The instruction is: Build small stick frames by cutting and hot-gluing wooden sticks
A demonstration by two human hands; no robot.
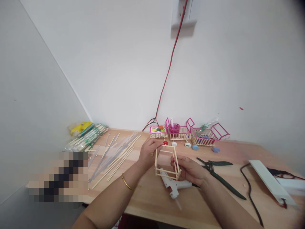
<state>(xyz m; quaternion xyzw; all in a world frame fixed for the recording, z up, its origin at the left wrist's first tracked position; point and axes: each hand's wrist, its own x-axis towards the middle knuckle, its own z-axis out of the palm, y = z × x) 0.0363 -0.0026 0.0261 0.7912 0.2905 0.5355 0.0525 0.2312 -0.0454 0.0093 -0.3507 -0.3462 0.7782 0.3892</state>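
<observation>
Between my two hands is a box-shaped frame of pale wooden sticks (176, 160), held up above the table. My left hand (148, 152) is closed on its upper left side. My right hand (189, 169) grips its right side, the fingertips partly behind the sticks. Below the frame a white hot glue gun (172, 187) lies on the table, a clear glue stick poking out of its rear. Behind stand several small stick carts, one with a magenta cup (174, 128) in it, with pink-edged sides and round caps such as a red cap (165, 143) for wheels.
Loose wooden sticks (121, 159) and clear glue sticks lie to the left, near a plastic pack of sticks (91, 136). Green-handled pruning shears (224, 181) lie at right, beside a white power strip (269, 181) and black cable (249, 187). A red-black cord (172, 60) hangs along the wall.
</observation>
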